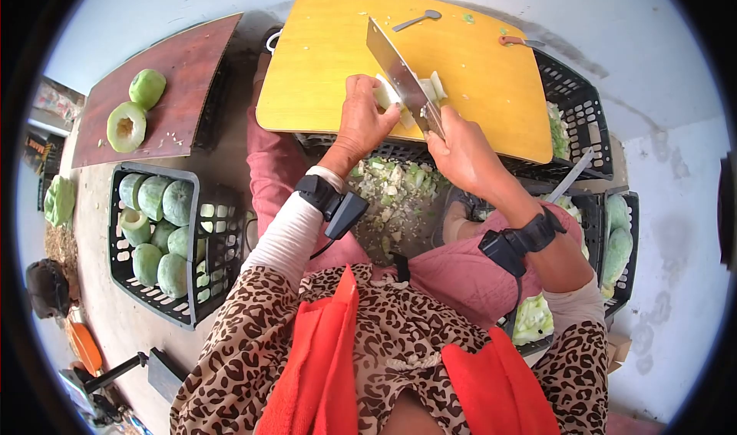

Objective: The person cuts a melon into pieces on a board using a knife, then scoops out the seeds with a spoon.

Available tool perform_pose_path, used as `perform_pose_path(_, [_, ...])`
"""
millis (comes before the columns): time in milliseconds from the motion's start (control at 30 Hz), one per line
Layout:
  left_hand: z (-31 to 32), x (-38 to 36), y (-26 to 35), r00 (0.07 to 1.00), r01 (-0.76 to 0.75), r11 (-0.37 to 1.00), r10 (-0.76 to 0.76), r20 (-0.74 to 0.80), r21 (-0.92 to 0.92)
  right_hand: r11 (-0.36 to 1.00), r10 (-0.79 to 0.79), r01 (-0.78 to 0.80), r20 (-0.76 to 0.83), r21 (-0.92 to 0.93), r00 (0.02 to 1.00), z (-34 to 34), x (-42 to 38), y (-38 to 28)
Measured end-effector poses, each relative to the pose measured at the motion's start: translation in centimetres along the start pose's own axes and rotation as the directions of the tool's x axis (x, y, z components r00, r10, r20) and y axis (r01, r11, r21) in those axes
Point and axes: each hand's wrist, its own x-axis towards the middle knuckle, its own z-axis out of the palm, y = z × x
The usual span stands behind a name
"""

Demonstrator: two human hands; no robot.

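We are gripping the cleaver (pixel 401 76) in our right hand (pixel 463 152), our left hand (pixel 362 120) pinning the melon piece (pixel 388 93) on the yellow board (pixel 322 66).

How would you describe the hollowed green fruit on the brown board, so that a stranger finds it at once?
Look left of the yellow cutting board to the dark brown board. Two green fruits lie there, touching. The hollowed fruit is the nearer one; its cut face shows a pale ring around an empty core, while its neighbour looks whole from here.
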Motion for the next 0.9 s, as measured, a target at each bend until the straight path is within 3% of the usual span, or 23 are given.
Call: perform_pose_path(900, [0.2, -0.1, -0.2, 1.000, -0.012, 1.000, 0.012, -0.015, 0.004, 0.996, -0.079, 0.079, 0.007, -0.037, 0.997, 1.0, -0.8, -0.7])
